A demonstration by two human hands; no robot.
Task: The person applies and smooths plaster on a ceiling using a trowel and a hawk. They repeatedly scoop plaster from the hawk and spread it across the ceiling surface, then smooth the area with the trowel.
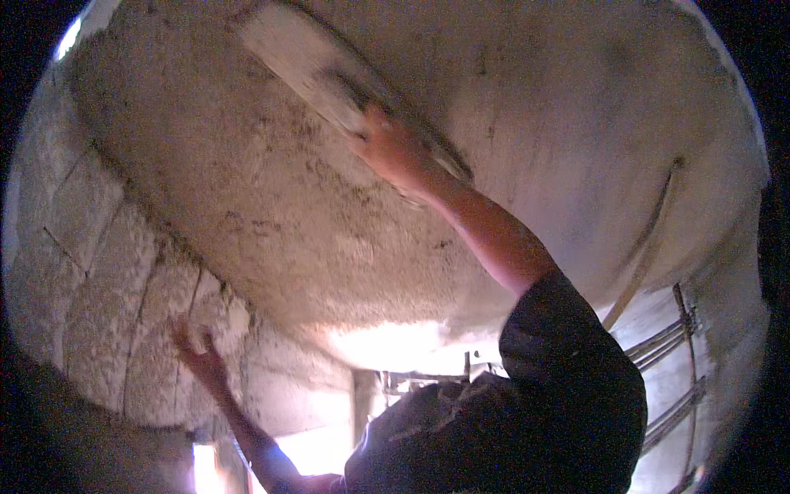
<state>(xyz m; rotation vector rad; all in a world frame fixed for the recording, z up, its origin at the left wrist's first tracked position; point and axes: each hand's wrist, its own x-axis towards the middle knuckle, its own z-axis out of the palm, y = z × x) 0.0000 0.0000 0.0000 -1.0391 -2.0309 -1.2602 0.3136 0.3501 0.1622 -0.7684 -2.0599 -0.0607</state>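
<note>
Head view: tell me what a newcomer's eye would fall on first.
First, the long pale board, slanting across the brown surface in the upper middle, gripped by the right hand. Next, the white glare low in the middle, above the dark shirt. Then the left hand, blurred, fingers spread, at lower left.

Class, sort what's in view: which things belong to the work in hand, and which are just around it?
Work in hand:
- right hand
- long plastering float it grips
- plastered surface

Just around:
- block wall
- dark bars
- slender curved strip
</note>
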